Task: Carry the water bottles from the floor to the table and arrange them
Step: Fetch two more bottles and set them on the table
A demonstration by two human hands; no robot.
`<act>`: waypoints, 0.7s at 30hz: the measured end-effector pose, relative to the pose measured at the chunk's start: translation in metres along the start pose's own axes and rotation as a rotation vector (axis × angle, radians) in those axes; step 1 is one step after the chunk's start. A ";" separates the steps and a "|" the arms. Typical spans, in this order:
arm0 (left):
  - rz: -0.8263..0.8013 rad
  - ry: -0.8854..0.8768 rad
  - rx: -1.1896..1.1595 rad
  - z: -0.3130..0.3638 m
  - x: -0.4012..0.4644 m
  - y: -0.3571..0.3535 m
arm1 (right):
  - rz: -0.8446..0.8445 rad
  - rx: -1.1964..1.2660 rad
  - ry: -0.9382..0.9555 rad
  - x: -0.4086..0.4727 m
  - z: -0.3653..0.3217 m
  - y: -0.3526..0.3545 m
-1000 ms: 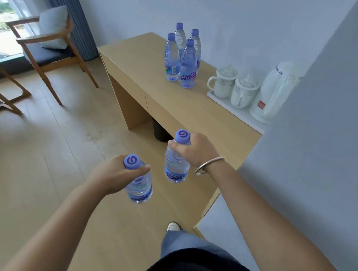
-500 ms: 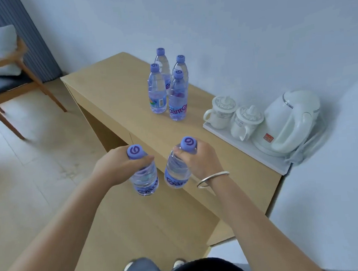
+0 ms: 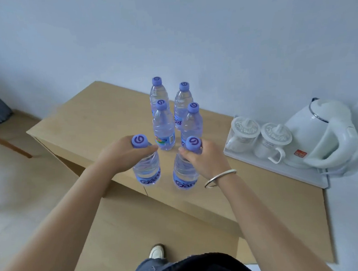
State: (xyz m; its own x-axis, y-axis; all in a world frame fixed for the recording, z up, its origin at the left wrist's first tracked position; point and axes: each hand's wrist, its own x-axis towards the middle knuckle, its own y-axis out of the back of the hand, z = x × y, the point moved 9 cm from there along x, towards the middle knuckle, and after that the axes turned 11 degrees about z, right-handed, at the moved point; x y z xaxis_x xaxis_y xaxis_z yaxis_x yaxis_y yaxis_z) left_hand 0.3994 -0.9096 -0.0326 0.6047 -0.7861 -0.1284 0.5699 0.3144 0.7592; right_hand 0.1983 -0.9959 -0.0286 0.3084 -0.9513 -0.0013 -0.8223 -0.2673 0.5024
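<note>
- 2 water bottles are held upright near the worktop's [image 3: 85,128] front edge: left hand [image 3: 120,154] grips one bottle [image 3: 147,168], right hand [image 3: 204,159] grips the other bottle [image 3: 184,174].
- 4 standing bottles [image 3: 164,125] cluster just behind them.
- White tray [image 3: 280,169] with 2 lidded cups [image 3: 244,133] and a kettle [image 3: 320,131] sits to the right.

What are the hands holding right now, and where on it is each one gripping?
Each holds a water bottle by its neck and shoulder, just under the cap: the left hand one bottle, the right hand another bottle.
</note>
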 end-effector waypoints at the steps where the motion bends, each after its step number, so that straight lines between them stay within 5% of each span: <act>1: -0.004 -0.018 -0.004 -0.003 0.013 0.007 | 0.010 -0.009 0.002 0.006 -0.006 -0.009; 12: 0.137 -0.010 0.175 -0.039 0.135 0.055 | 0.097 -0.146 0.134 0.058 -0.072 -0.088; 21: 0.089 -0.001 0.157 -0.038 0.216 0.055 | 0.049 -0.316 0.165 0.108 -0.112 -0.131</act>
State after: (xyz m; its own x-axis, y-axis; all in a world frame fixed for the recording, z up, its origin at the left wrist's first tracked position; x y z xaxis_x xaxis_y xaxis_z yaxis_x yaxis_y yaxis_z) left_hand 0.5824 -1.0420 -0.0424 0.6486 -0.7591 -0.0554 0.4196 0.2959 0.8581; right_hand 0.3932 -1.0462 0.0020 0.3668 -0.9172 0.1555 -0.6570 -0.1371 0.7413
